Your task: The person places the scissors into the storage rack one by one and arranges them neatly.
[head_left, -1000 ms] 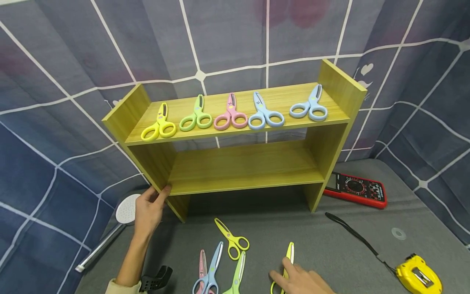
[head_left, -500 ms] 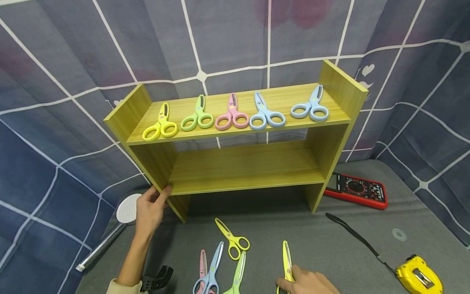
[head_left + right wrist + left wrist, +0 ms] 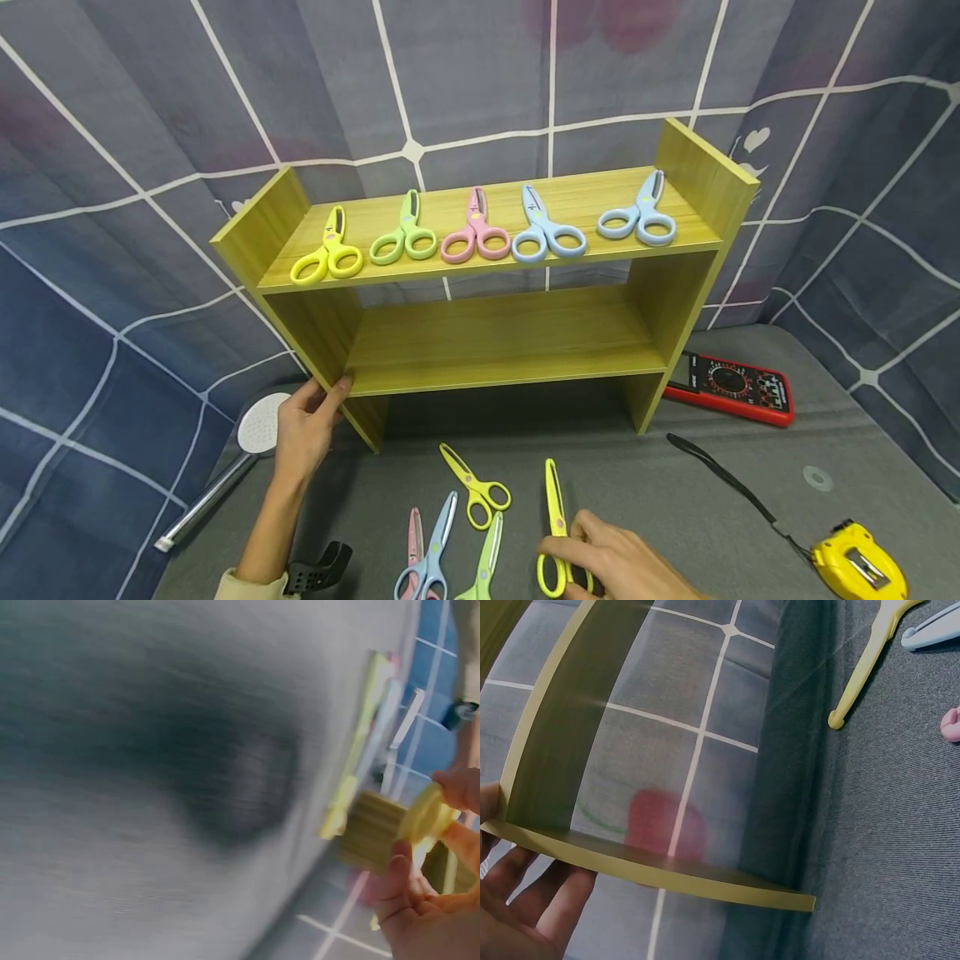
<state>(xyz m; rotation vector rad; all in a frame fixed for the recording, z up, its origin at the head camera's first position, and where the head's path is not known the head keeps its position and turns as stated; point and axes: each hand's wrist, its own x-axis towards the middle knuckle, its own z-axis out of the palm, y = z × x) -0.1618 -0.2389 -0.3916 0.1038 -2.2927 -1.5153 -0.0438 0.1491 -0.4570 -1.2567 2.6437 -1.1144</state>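
My left hand [image 3: 303, 429] grips the left side panel of a two-tier wooden shelf [image 3: 502, 333]; in the left wrist view its fingers [image 3: 568, 907] lie along the panel's outer face. My right hand [image 3: 611, 558] holds yellow scissors [image 3: 556, 504] by the handle loops, blades pointing toward the shelf. The right wrist view shows the thumb and fingers around the yellow loops [image 3: 424, 814]. To the left on the grey cloth lie other yellow scissors [image 3: 474, 485], green scissors [image 3: 489, 554] and blue scissors [image 3: 431, 550] overlapping pink scissors [image 3: 413, 533].
Along the top tier lie yellow [image 3: 327, 250], green [image 3: 405, 229], pink [image 3: 476, 229] and two blue scissors [image 3: 546, 229] [image 3: 641, 212]. A shower head [image 3: 258, 425] lies left of the shelf. At right are a red multimeter [image 3: 731, 385] and a yellow tape measure [image 3: 858, 562] with a black strap.
My right hand has picked up the yellow scissors by the loops and moved them slightly left and toward the shelf. The left hand stays on the side panel.
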